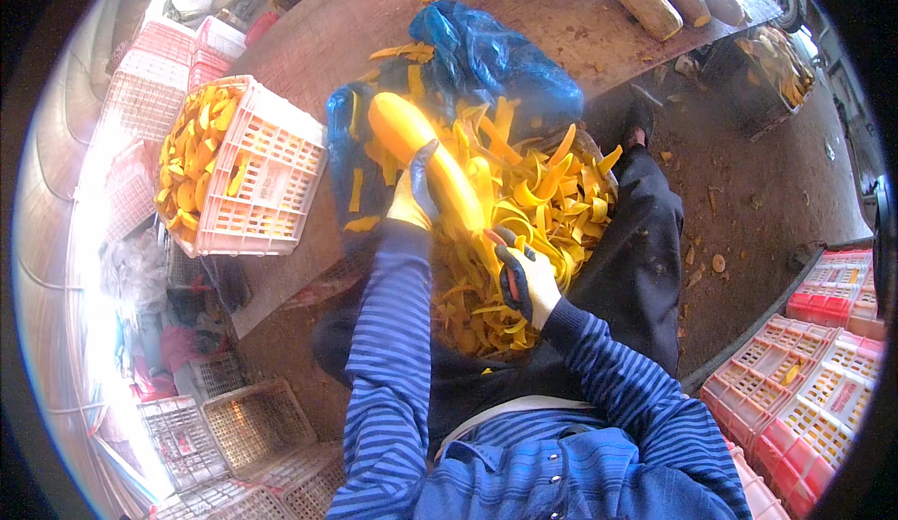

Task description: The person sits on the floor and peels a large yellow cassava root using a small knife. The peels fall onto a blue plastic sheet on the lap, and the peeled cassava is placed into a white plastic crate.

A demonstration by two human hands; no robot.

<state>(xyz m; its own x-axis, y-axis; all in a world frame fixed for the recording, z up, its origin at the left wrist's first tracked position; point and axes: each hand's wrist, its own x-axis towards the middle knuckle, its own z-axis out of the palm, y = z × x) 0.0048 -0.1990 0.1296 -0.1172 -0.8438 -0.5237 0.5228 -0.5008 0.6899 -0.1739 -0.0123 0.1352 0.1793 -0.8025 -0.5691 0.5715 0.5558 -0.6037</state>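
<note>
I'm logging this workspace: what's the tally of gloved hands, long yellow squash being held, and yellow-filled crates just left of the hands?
Gloved hands: 2 (left hand, right hand)
Long yellow squash: 1
Yellow-filled crate: 1
Total: 4

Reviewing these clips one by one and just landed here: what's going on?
A person in a blue striped shirt grips a long yellow gourd with the gloved left hand. The gloved right hand, near its lower end, holds a reddish tool, largely hidden. Curled yellow peel strips lie heaped alongside, near crumpled blue plastic. A pale plastic crate holds yellow pieces.
</note>
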